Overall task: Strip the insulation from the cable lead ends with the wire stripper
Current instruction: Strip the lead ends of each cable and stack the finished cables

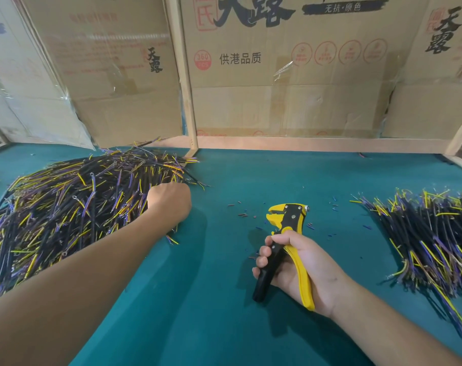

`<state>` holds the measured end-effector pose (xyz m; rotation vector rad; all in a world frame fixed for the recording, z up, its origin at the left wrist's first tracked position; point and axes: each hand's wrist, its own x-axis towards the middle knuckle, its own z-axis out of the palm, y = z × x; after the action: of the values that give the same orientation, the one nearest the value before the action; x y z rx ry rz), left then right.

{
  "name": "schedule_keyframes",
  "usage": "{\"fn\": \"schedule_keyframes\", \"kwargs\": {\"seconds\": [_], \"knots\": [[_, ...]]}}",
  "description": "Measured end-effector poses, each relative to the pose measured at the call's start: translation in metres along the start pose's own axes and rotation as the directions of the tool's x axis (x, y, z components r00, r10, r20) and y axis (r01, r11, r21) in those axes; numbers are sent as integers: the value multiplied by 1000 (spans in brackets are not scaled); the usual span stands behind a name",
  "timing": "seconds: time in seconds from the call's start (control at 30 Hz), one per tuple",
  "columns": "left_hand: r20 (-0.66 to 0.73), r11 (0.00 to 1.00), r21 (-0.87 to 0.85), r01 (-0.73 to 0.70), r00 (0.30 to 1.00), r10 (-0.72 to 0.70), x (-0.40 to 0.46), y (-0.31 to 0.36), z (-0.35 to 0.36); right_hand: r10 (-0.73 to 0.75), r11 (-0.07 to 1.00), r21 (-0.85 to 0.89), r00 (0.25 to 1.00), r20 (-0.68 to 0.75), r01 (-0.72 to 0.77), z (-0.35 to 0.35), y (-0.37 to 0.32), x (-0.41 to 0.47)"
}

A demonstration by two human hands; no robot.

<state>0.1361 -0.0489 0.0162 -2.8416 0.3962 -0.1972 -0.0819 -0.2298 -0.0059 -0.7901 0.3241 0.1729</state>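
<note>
A large heap of black cables (66,207) with yellow and purple lead ends lies on the left of the green table. My left hand (169,200) reaches into the heap's right edge, fingers curled down among the cables; whether it grips one is hidden. My right hand (298,262) grips the handles of a yellow and black wire stripper (285,228), jaws pointing away and up to the left, above the table's middle. No cable is in the jaws.
A second pile of cables (430,241) lies at the right. Small bits of cut insulation (244,213) are scattered round the stripper on the green table (224,313). Cardboard walls (277,88) on a wooden frame (190,122) close the back.
</note>
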Motion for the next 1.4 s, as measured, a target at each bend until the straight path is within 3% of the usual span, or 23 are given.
{"fn": "schedule_keyframes", "kwargs": {"seconds": [0.1, 0.2, 0.3, 0.37, 0.43, 0.5, 0.53, 0.6, 0.63, 0.8, 0.93, 1.1, 1.17, 1.2, 1.27, 1.33, 1.4], "knots": [[21, 998, -61, -14, 1000, 15, 0, -6, -5, -1, 1000, -6, 1000, -4, 1, 1, 0, -1], [73, 972, -235, 20, 997, -3, -3, -13, -17, 6, 1000, -10, 1000, -13, -6, 2, -1, -2], [-31, 934, -356, 29, 999, -43, -9, -24, -33, 12, 1000, -3, 1000, -20, -12, 2, -1, -3], [-132, 888, -458, -45, 991, -17, -18, -28, -43, 15, 1000, 1, 1000, -21, -15, 2, -2, -3], [-108, 791, -597, -133, 990, 85, -30, -30, -52, 19, 1000, 2, 1000, -24, -19, 4, -2, -3], [67, 696, -702, -154, 958, 279, -44, -29, -56, 17, 1000, 2, 1000, -27, -17, 3, -2, -3], [175, 676, -723, -142, 909, 378, -51, -27, -57, 16, 1000, 2, 999, -28, -16, 2, -2, -3], [323, 708, -689, -154, 810, 490, -59, -25, -56, 15, 1000, 1, 999, -29, -15, 2, -1, -2], [333, 728, -662, -179, 799, 500, -61, -21, -53, 13, 1000, -1, 1000, -28, -13, 2, -1, -2], [21, 763, -579, -286, 931, 364, -58, 17, -34, 16, 1000, -8, 1000, -22, -16, 3, -1, -1], [21, 885, -376, -273, 953, 303, -53, 40, -14, 21, 1000, -11, 999, -28, -21, 2, -2, -3], [26, 897, -326, -298, 946, 324, -51, 44, -7, 15, 1000, -7, 1000, -26, -15, 3, -2, -3], [-31, 792, -539, -286, 947, 320, -52, 40, -10, 18, 1000, -10, 999, -27, -18, 4, -2, -2], [-53, 661, -708, -250, 951, 303, -55, 39, -13, 18, 1000, -10, 999, -30, -18, 3, -2, -2], [-69, 248, -958, -143, 956, 286, -68, 41, -20, 19, 1000, -10, 999, -31, -19, 3, -1, -2], [-109, -98, -992, -82, 943, 315, -83, 47, -24, 15, 1000, -12, 1000, -25, -16, 2, 0, -1], [-138, -286, -958, -31, 922, 363, -95, 53, -28, 14, 1000, -12, 1000, -20, -14, 2, 0, 0]]}}
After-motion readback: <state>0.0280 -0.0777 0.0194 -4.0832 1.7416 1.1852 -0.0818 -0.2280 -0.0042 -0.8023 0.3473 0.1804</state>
